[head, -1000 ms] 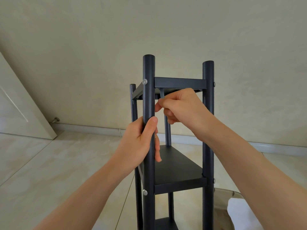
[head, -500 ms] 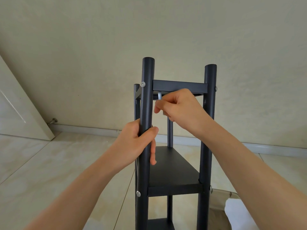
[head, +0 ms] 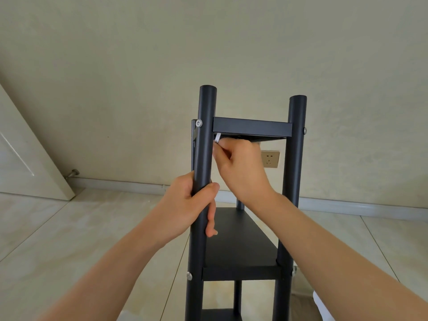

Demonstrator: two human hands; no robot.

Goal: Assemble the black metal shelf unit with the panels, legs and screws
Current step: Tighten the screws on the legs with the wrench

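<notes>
Head camera: A person steadies a black metal shelf unit (head: 240, 246) standing upright on a pale tiled floor (head: 58, 239), close to a beige wall (head: 162, 54). The left hand (head: 185, 209) is wrapped around the near left leg (head: 203, 158), thumb across the front of the tube and fingers curled behind it, partway between the top panel (head: 252, 126) and the middle panel (head: 238, 244). The right hand (head: 240, 165) reaches in between the two near legs, just under the top panel, its fingers pinching a small silver tool (head: 217, 137), apparently a hex key, whose tip points up toward the underside of the panel at the corner by the near left leg. Whether the tool's tip is seated in a screw cannot be told. Silver screw heads (head: 198, 123) show on the outer faces of the legs at the level of each panel. The near right leg (head: 294, 181) stands beside the right forearm. A third panel is partly visible at the bottom edge. Behind the unit, a gold-coloured wall socket (head: 270, 159) sits on the wall, and a white door (head: 27, 158) with a doorstop (head: 72, 173) stands at left.
</notes>
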